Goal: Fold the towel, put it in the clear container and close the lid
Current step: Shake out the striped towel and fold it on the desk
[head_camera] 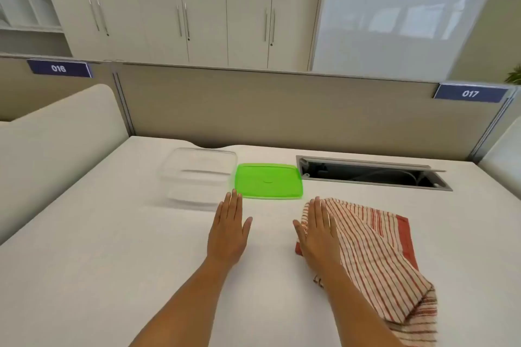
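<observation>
A red-and-white striped towel (375, 256) lies loosely bunched on the right side of the white desk. My right hand (318, 231) rests flat on the towel's left edge, fingers straight and together. My left hand (229, 231) lies flat and empty on the bare desk, fingertips just short of the green lid. The clear container (197, 177) stands open at the back left. The green lid (267, 181) lies flat on the desk beside it, to its right.
An open cable hatch (372, 173) is cut into the desk at the back right. A beige partition (282, 110) closes off the far edge. A white side panel (56, 144) rises at the left.
</observation>
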A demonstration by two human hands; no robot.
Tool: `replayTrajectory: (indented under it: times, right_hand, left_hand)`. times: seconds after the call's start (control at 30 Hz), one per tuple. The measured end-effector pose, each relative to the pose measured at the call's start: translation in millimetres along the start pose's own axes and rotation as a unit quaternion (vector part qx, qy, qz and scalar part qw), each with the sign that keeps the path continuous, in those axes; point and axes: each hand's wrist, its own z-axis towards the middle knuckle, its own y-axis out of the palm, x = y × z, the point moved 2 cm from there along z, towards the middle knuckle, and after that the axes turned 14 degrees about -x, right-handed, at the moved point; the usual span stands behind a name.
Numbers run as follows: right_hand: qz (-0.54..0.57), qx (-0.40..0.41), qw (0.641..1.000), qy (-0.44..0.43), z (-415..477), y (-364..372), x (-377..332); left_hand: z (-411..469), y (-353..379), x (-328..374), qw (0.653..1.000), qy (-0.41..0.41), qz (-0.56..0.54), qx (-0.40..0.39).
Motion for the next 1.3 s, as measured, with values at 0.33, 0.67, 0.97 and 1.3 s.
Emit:
replayTrajectory:
  times: [0.33,0.67,0.97,1.3]
  right_hand:
    - [-0.041,-0.047,0.998,0.022,-11,29,10]
    - [-0.036,-0.065,0.997,0.037,-10,31,11]
    - [-0.017,-0.065,0.997,0.034,-16,19,8]
    - [-0.003,-0.097,0.995,0.031,-18,1,0]
  left_hand:
    - [-25,43,-5,0.995,-0.045,-0.042,-0.073]
    - [-25,49,-6,0.99,-0.056,-0.012,-0.128]
    - [-25,53,-7,0.992,-0.052,-0.043,-0.106]
    - [-24,47,-6,0.991,-0.035,-0.102,-0.079]
